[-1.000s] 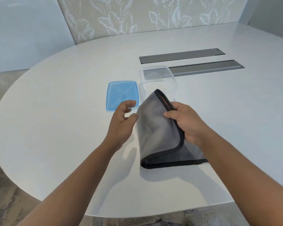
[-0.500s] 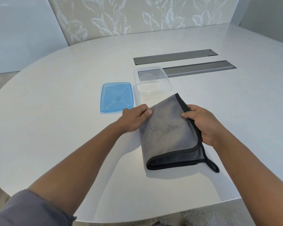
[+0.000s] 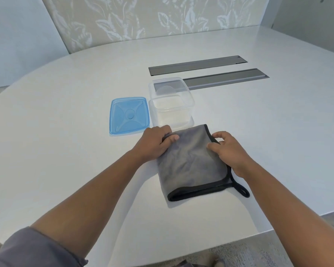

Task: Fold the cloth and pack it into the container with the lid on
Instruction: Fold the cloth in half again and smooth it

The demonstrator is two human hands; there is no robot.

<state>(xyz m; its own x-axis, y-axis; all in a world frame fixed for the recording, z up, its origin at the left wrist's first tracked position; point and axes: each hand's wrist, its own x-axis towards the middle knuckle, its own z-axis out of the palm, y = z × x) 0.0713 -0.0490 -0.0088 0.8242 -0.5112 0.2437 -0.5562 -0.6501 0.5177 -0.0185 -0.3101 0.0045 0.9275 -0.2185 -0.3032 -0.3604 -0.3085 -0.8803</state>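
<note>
A grey cloth [image 3: 191, 162] with black trim and a small hanging loop lies folded flat on the white table [image 3: 66, 151]. My left hand [image 3: 155, 140] grips its far left corner, thumb on top of the fabric. My right hand [image 3: 227, 149] holds the right trimmed edge, fingers curled over it. Just beyond the cloth stands a clear plastic container [image 3: 171, 105], open and with nothing inside. Its blue lid [image 3: 129, 115] lies flat on the table to the container's left.
Two long grey slots [image 3: 198, 64] are set into the table behind the container. The table's rounded edge runs close to me at the bottom. A patterned wall panel [image 3: 143, 18] stands behind the table.
The cloth was raised and tilted toward the container; now it lies flat on the table. My left hand has taken hold of its far left corner, and the right hand has lowered with the edge.
</note>
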